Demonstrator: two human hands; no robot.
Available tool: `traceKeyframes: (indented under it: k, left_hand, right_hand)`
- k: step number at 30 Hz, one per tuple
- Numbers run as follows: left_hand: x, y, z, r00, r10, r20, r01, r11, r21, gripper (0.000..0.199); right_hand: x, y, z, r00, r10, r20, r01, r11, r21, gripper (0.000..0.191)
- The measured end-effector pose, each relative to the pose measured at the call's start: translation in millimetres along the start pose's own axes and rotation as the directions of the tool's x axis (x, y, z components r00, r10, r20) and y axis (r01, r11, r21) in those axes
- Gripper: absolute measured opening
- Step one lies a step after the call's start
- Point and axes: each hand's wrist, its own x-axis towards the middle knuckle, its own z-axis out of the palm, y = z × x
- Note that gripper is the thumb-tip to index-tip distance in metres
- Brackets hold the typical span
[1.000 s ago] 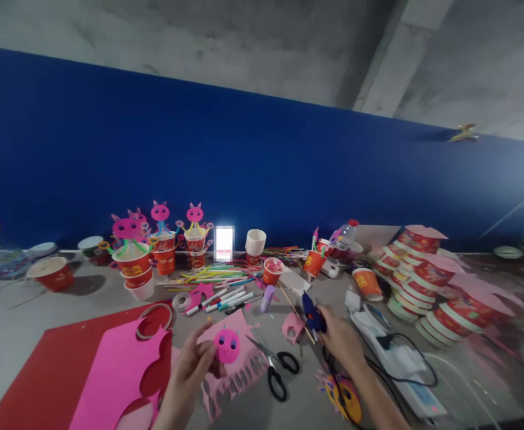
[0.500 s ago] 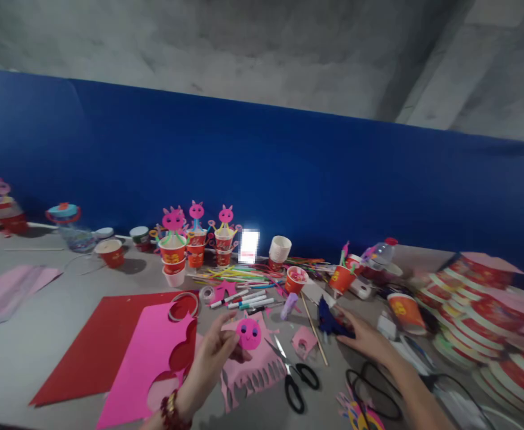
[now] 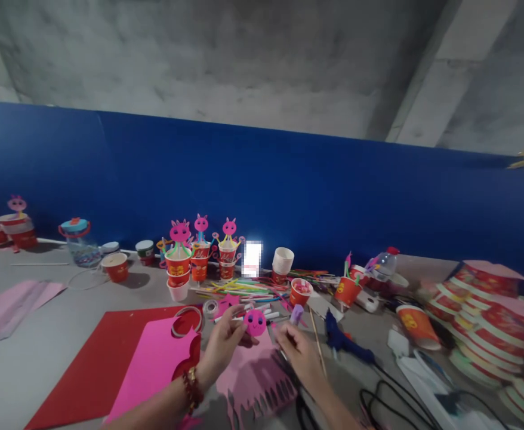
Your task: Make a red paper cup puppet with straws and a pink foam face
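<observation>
My left hand (image 3: 227, 341) pinches a round pink foam face (image 3: 255, 322) with purple eyes and a drawn smile, holding it above the table. Just right of the face is my right hand (image 3: 298, 351), its thumb and fingertips pressed together; whatever they hold is too small to make out. Beneath both hands lies a light pink sheet (image 3: 248, 376) with a fringe of cut slits. Black-handled scissors (image 3: 305, 412) are mostly hidden under my right hand. A blue glue gun (image 3: 347, 343) rests on the table to the right, touched by neither hand.
Red sheets (image 3: 80, 370) and a bright pink cut sheet (image 3: 148, 364) lie left. Behind are markers, pipe cleaners (image 3: 239, 289) and decorated cups (image 3: 178, 263). Stacked red paper bowls (image 3: 490, 316), a tipped cup (image 3: 418, 326) and black cords (image 3: 390, 391) occupy the right. A blue partition (image 3: 262, 179) stands behind.
My right hand has moved left from the glue gun to beside the pink face, now covering much of the scissors. My left hand has raised the face slightly. The camera view has tilted up.
</observation>
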Motion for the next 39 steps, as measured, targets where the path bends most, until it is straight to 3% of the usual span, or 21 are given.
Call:
traceKeyframes:
  k: [7,14,16,19,21,24,27,30,31,32,33,34,37,39]
  left_hand:
    - [2,-24,-2.4,0.998,0.049,-0.041,-0.050,0.998,-0.026,0.063]
    - [-8,-23,-4.0,1.000,0.021,0.008,-0.021,1.000,0.001,0.064]
    - [-3,-16,-9.7,0.997,0.065,-0.050,-0.064,0.998,0.014,0.060]
    - [11,-4,-25.6,0.949,0.219,-0.227,-0.203,0.975,0.094,0.030]
    - [19,3,-37.6,0.924,0.278,-0.262,-0.250,0.959,0.134,0.035]
    - [18,7,-47.2,0.911,0.341,-0.231,-0.294,0.931,0.216,0.047]
    - [-1,1,-40.3,0.917,0.384,-0.108,-0.332,0.885,0.328,0.049]
    - [-23,-14,-20.8,0.925,0.356,0.133,-0.378,0.837,0.396,0.037]
    - [-28,-20,-13.8,0.883,0.304,0.357,-0.450,0.765,0.461,0.033]
    - [-32,-26,-7.4,0.800,0.258,0.541,-0.547,0.685,0.481,0.032]
    - [-33,-32,-2.3,0.722,0.240,0.649,-0.623,0.632,0.461,0.031]
    - [-33,-36,1.3,0.710,0.201,0.675,-0.627,0.617,0.476,0.029]
    - [-27,-45,2.1,0.892,0.198,0.405,-0.412,0.723,0.555,0.029]
    - [-19,-45,-2.9,0.955,0.193,0.224,-0.287,0.783,0.552,0.032]
  right_hand:
    - [6,7,34,0.997,0.057,-0.045,-0.045,0.971,0.236,0.043]
    - [-2,10,37,0.982,0.190,-0.020,-0.168,0.906,0.388,0.043]
    - [-1,13,34,0.973,0.226,-0.033,-0.193,0.889,0.415,0.044]
    - [2,20,31,0.957,0.283,-0.061,-0.224,0.856,0.466,0.044]
    - [3,25,29,0.947,0.314,-0.065,-0.242,0.832,0.500,0.043]
    - [4,30,29,0.933,0.355,-0.055,-0.268,0.791,0.550,0.041]
    - [4,32,31,0.922,0.386,-0.037,-0.290,0.751,0.593,0.040]
    - [3,33,34,0.913,0.407,-0.023,-0.306,0.723,0.619,0.041]
    - [3,34,35,0.910,0.414,-0.017,-0.314,0.716,0.623,0.041]
    - [3,35,36,0.908,0.419,-0.008,-0.322,0.711,0.626,0.042]
    - [3,35,36,0.907,0.422,0.003,-0.331,0.706,0.626,0.042]
    - [3,36,37,0.906,0.422,0.017,-0.339,0.703,0.626,0.043]
    - [3,36,37,0.913,0.405,0.053,-0.348,0.703,0.621,0.043]
    - [3,35,36,0.921,0.383,0.071,-0.342,0.710,0.616,0.041]
